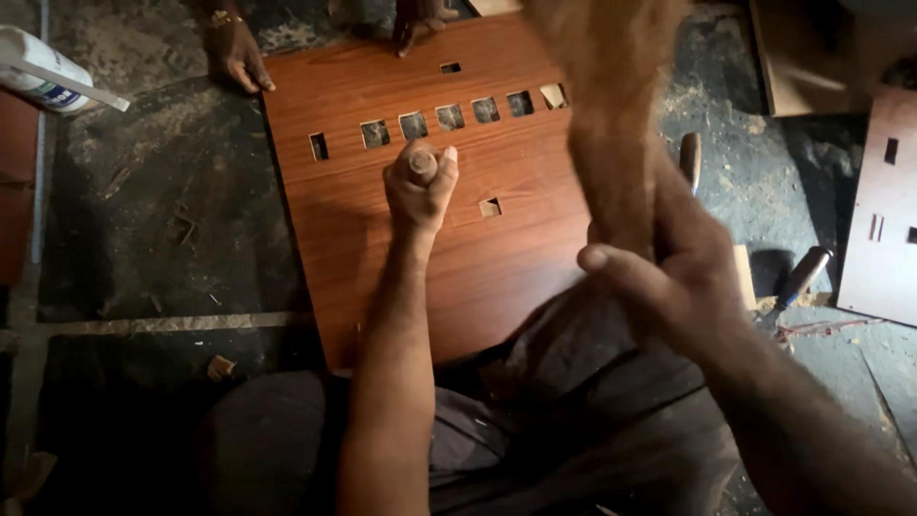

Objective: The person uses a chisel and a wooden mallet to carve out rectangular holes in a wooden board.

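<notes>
A: Left hand [418, 182]: grip closed on an upright chisel handle [422, 162], on the laminate panel [449, 239] below its slot row.
B: Right hand [669, 277]: grip closed on a raised wooden mallet [611, 115]. Risk: a glancing blow could hit the left knuckles or chip laminate.

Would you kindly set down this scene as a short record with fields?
left hand: fist closed around a chisel handle, held upright over the panel
right hand: raised, gripping a blurred wooden mallet
workpiece: reddish wood-grain panel with a row of square cut-outs
floor: dark, littered with wood chips
other person: hand resting at the panel's far edge
</notes>
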